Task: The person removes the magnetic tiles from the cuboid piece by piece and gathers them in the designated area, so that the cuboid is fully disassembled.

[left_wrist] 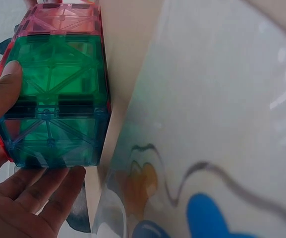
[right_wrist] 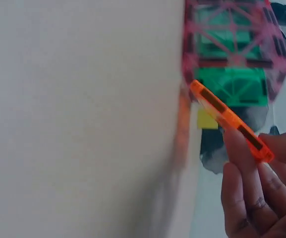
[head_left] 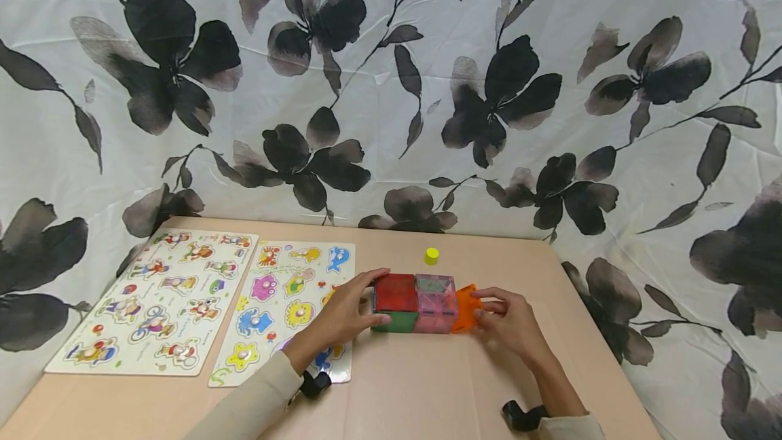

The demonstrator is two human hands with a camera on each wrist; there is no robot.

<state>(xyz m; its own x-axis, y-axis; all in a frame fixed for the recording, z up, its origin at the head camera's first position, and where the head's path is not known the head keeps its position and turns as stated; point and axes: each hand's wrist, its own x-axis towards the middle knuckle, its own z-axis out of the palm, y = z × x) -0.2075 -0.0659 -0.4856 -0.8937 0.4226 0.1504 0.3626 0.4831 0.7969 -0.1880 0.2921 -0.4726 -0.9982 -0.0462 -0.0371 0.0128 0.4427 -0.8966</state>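
A two-cube box of see-through magnetic tiles (head_left: 396, 292) lies on the table, with red and pink tops and green and pink front sides. My left hand (head_left: 345, 311) grips its left end, thumb on the green tile (left_wrist: 58, 64) and fingers along the opposite side. A blue-green tile (left_wrist: 53, 141) closes that end. In my right hand (head_left: 507, 321) an orange magnetic tile (head_left: 466, 307) is pinched between thumb and fingers, tilted beside the pink end. The right wrist view shows this orange tile (right_wrist: 232, 120) edge-on near the pink tile (right_wrist: 232, 32), whose end looks open.
Behind the box stands a small yellow cylinder (head_left: 431, 256). Two picture puzzle boards, one with figures (head_left: 146, 290) and one with colourful animals (head_left: 281, 297), lie at the left. A flowered cloth (head_left: 403, 107) hangs along the table's back edge.
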